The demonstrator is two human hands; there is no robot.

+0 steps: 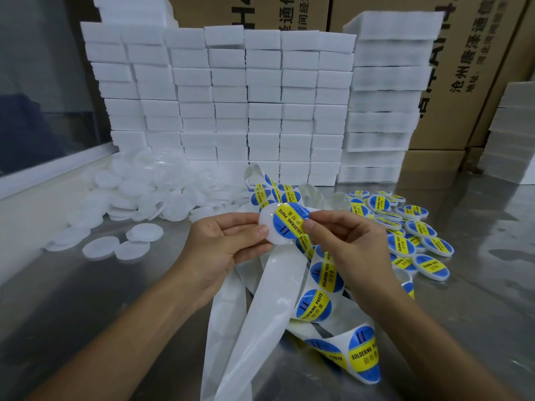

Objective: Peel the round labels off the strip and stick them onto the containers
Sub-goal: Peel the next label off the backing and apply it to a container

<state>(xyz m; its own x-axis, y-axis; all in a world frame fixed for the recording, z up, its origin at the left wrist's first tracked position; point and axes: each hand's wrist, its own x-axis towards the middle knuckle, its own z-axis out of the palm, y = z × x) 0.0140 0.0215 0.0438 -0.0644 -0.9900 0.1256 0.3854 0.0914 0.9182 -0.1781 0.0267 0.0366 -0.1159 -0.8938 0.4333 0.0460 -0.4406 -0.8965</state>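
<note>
My left hand (228, 244) holds a round white container (267, 221) by its left edge, above the metal table. A blue and yellow round label (289, 221) lies partly across the container's face. My right hand (344, 241) pinches the label's right edge between thumb and forefinger. Below the hands the white backing strip (260, 308) curls over the table, with more labels (314, 305) still on it. Plain white containers (162, 192) are heaped at the left. Labelled containers (405, 227) are piled at the right.
Stacks of white foam blocks (231, 105) form a wall behind the work area. Cardboard boxes (463, 82) stand behind and to the right of the foam. A window frame (58, 166) runs along the left side. Bare metal table (101, 299) shows at the front left.
</note>
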